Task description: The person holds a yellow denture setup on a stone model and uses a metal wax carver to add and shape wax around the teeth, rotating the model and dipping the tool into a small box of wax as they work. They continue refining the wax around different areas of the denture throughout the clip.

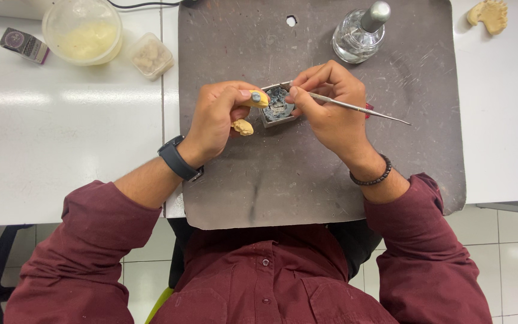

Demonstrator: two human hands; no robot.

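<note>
Two hands: both are working over a dark scuffed mat that is lying on the white worktop.
Left hand: its grip is curling shut around a small yellow tooth-shaped model, holding it just beside the tin.
Right hand: its grip is pinching a thin metal instrument like a pen, the tip pointing into the tin.
Small square tin: it is sitting between the hands on the mat, holding grey material.
Glass burner with metal cap: it is standing at the mat's far edge.
Round tub: clear plastic with pale yellow contents, far left.
Small clear box: it is sitting just beside the tub.
Little carton: grey and purple, lying at the far left edge.
Yellow dental cast: it is lying far right.
</note>
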